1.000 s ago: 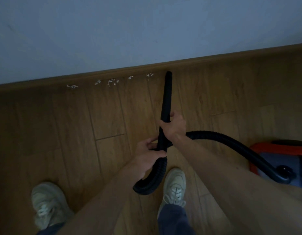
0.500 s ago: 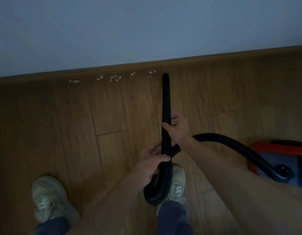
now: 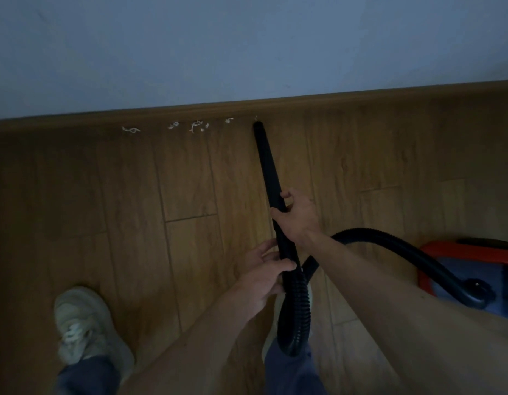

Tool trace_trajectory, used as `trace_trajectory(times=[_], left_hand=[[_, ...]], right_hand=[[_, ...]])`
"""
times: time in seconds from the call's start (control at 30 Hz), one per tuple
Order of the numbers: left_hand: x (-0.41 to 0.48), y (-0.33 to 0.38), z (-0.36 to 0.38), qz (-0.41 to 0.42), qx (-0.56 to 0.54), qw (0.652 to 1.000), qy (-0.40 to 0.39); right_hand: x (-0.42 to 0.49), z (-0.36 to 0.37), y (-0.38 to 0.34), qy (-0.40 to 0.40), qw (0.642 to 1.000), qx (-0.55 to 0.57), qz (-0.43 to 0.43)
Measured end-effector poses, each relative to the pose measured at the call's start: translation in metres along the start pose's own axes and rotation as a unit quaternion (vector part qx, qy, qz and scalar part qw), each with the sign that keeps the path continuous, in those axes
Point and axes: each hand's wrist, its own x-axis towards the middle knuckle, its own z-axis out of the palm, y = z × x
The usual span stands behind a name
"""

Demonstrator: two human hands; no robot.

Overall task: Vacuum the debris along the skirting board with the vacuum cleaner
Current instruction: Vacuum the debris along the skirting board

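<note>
A pale blue-grey painted wall (image 3: 247, 47) fills the upper part of the view and meets a brown wooden skirting board (image 3: 361, 99) that runs slightly uphill from left to right. Below it, the brown wood-plank floor (image 3: 104, 195) lies open and bare to the left of the nozzle and between it and the feet. At the right edge sits the orange-and-grey vacuum cleaner body (image 3: 475, 269), partly cut off by the frame, well back from the board. A black ribbed hose (image 3: 395, 246) arcs from it, loops down in front of the right leg, and joins the long black tapered crevice nozzle (image 3: 265, 163), whose tip rests at the foot of the skirting board. The right hand (image 3: 297, 216) is closed around the nozzle about midway; the left hand (image 3: 264, 276) is wrapped around its lower end where the hose begins. One pale trainer (image 3: 84, 323) stands at lower left. The small white debris scraps (image 3: 197, 125) lie in a loose row along the base of the board, all to the left of the nozzle tip, the nearest speck just beside it and the farthest curl well apart.
</note>
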Motion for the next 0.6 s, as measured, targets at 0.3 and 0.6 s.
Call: trace_trajectory(times=[0.3,0.6], left_hand=[[0.001,0.007,-0.002,0.005,-0.039,0.999,-0.006],[0.0,0.005,-0.002,0.009,-0.057,0.998,-0.023]], right_hand=[[0.002,0.003,-0.017,-0.031,0.999,-0.016,-0.033],[0.004,0.002,-0.02,-0.036,0.998,-0.035,-0.044]])
